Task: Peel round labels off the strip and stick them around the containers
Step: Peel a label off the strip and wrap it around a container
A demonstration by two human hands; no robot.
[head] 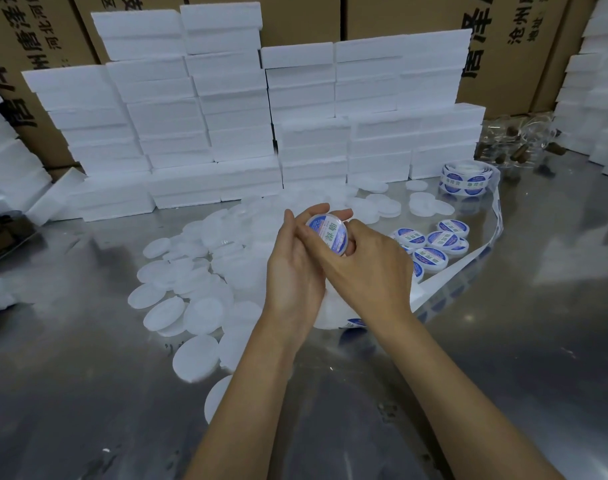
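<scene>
A round white container (328, 233) with a blue-and-white label on its face is held up above the table's middle. My left hand (293, 263) cups it from the left, fingers curled over its top edge. My right hand (363, 263) grips its lower right side, thumb on the label. A heap of plain white containers (195, 289) lies to the left. Several labelled containers (437, 242) sit to the right. The label strip (482, 251) curves from a coil (467, 180) at the back right down toward my right wrist.
Stacks of white foam blocks (243, 116) line the back of the shiny metal table (88, 375), with cardboard boxes (517, 46) behind. Clear bags with brown pieces (520, 140) lie at the back right. More foam stands at both side edges.
</scene>
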